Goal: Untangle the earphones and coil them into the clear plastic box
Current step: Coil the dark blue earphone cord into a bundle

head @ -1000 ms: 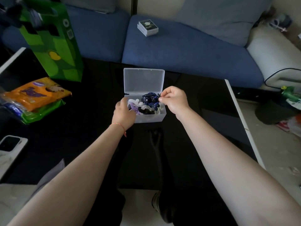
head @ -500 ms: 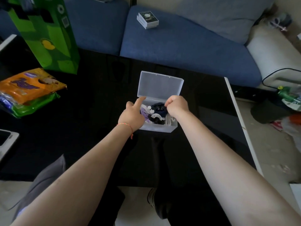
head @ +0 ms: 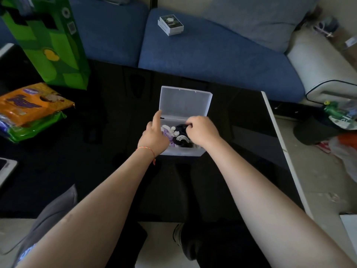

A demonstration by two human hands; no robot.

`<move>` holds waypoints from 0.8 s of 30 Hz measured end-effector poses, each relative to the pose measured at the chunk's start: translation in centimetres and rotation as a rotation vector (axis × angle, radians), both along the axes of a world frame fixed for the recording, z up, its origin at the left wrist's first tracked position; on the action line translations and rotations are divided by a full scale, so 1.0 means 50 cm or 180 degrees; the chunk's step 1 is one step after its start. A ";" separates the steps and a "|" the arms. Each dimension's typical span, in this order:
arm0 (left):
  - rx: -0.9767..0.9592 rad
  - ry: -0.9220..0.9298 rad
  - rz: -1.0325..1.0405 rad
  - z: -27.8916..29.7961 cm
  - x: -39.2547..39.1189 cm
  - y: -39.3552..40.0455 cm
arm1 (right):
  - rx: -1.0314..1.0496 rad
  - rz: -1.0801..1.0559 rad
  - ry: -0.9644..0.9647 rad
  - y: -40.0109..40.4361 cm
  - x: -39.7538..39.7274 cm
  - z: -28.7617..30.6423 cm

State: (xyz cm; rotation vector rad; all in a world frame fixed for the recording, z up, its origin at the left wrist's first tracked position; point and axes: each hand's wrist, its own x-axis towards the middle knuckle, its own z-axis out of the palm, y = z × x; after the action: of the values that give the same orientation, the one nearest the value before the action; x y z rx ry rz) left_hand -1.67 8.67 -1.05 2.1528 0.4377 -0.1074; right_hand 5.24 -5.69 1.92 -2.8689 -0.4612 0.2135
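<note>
The clear plastic box stands on the black table with its lid tipped up and back. Inside lies a bundle of earphones in white, purple and black, with dark blue earphones on top. My left hand is at the box's left side, its straight index finger touching the lid's lower left corner. My right hand hovers over the box's right half, fingers curled and pinching the dark blue earphones down into the box. Its fingertips are hidden.
A green paper bag stands at the table's far left, with an orange snack packet in front of it and a phone at the left edge. A small card box lies on the blue sofa. The table's white right edge borders a cluttered floor.
My right hand has lowered the dark blue earphones deeper into the box. My left index finger rose from the box's side to the lid.
</note>
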 end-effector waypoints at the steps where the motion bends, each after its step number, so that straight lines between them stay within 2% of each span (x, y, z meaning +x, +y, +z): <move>1: -0.0191 -0.0019 0.0140 0.001 0.002 0.001 | 0.0300 -0.0269 -0.0246 -0.007 0.005 0.006; 3: -0.0625 -0.0037 0.0530 0.003 0.006 0.002 | 0.0989 -0.0919 -0.0688 -0.024 0.014 0.019; 4: -0.0839 -0.0025 0.0699 0.005 0.010 0.003 | 0.1425 -0.1289 -0.0577 -0.030 0.021 0.023; 7: -0.1250 -0.0016 0.0977 0.010 0.017 0.005 | 0.2913 -0.2143 0.0801 -0.028 0.031 0.047; 9: -0.1525 -0.0039 0.1066 0.008 0.020 0.005 | 0.3566 -0.2206 0.1344 -0.027 0.034 0.059; 12: -0.1861 -0.0063 0.1252 0.003 0.016 0.009 | 0.3992 -0.2157 0.1319 -0.038 0.030 0.067; 15: -0.2182 -0.0114 0.1470 0.007 0.009 0.014 | 0.3520 -0.2027 0.0932 -0.054 0.013 0.086; 17: -0.2111 -0.0229 0.1422 0.014 0.002 0.015 | 0.2730 -0.1642 0.0626 -0.061 -0.008 0.094; 18: -0.1873 -0.0340 0.1249 0.021 -0.004 0.012 | 0.2281 -0.1325 0.0456 -0.064 -0.017 0.092; 19: -0.1472 -0.0398 0.1015 0.023 -0.011 0.010 | 0.1827 -0.0974 0.0335 -0.065 -0.027 0.088; 22: 0.0362 -0.0396 -0.0003 0.019 -0.040 -0.005 | 0.0510 -0.0075 0.0228 -0.059 -0.062 0.054; 24: 0.1117 -0.0333 -0.0573 0.009 -0.054 -0.019 | 0.0087 0.0142 0.0061 -0.054 -0.080 0.025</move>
State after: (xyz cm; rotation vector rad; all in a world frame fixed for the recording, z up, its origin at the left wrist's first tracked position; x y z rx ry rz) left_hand -4.38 7.70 -0.61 2.5281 0.2117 -0.0185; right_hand 1.23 -8.41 3.15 -2.8294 -0.5206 0.2402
